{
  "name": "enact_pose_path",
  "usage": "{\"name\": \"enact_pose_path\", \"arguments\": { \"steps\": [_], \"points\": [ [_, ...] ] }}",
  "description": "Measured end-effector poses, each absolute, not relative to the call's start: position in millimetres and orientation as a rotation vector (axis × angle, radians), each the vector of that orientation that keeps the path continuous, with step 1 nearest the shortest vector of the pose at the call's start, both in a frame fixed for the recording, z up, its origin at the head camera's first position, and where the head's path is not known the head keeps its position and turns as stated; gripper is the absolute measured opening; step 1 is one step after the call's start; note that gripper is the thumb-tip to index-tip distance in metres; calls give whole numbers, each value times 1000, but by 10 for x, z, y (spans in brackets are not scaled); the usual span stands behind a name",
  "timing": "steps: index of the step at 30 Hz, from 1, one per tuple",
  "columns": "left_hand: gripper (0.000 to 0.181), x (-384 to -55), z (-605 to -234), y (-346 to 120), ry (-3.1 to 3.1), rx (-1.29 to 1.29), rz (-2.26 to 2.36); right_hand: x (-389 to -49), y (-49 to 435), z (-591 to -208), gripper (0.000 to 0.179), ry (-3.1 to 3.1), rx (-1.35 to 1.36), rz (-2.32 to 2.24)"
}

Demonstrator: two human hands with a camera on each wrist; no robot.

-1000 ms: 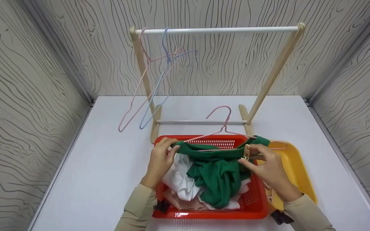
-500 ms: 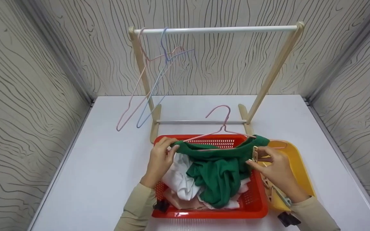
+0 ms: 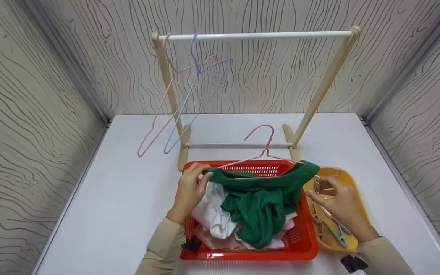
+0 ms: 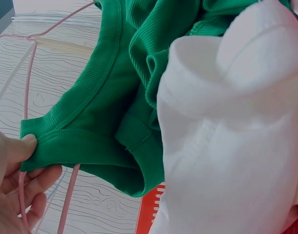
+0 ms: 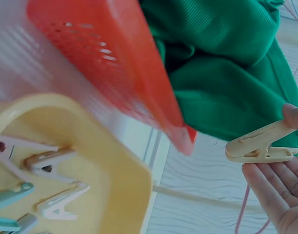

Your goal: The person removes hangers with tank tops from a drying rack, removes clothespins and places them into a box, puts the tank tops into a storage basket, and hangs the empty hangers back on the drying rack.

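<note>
My left hand (image 3: 191,187) pinches the left corner of a green ribbed garment (image 3: 262,206), together with the end of a pink wire hanger (image 3: 269,147) in it. In the left wrist view, the thumb lies on top of the green fabric and the fingers curl beneath, around the wire. My right hand (image 3: 340,198) pinches a beige clothespin (image 5: 258,144) by its spread handles, thumb above and fingers below. The pin is just below the garment's right corner, over the side of a yellow tray (image 3: 357,187). The garment's lower folds hang into a red basket (image 3: 250,255).
White clothing (image 3: 216,214) fills part of the basket. Several clothespins (image 5: 61,202) lie in the tray. Behind stands a rack with a white rail (image 3: 258,36), where a pink hanger (image 3: 155,122) and a blue hanger (image 3: 183,105) hang at the left.
My right hand with the clothespin has moved right, away from the middle of the garment's edge to beyond its right corner. My left hand, the garment and the hanger have stayed nearly still.
</note>
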State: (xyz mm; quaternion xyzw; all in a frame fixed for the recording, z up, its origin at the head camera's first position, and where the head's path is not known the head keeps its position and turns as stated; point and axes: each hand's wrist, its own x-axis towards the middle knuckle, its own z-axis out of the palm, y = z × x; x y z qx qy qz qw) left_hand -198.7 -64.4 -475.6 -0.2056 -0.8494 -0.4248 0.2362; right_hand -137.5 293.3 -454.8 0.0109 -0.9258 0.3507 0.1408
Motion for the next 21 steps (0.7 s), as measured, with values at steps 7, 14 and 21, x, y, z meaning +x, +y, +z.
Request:
{"name": "enact_pose_path", "arguments": {
  "steps": [7, 14, 21],
  "points": [
    [13, -1982, -4761, -647, -2332, -569, -1160, -1392, 3071, -4635, 35, -2619, 42, 966],
    [14, -1989, -4771, -648, -2328, -569, -1155, -1435, 3209, -4715, 33, -2706, -13, 947],
    [14, -1979, -4768, -648, -2349, -551, -1151, -1477, 3385, -4834, 46, -2959, -119, 945]
  ]
}}
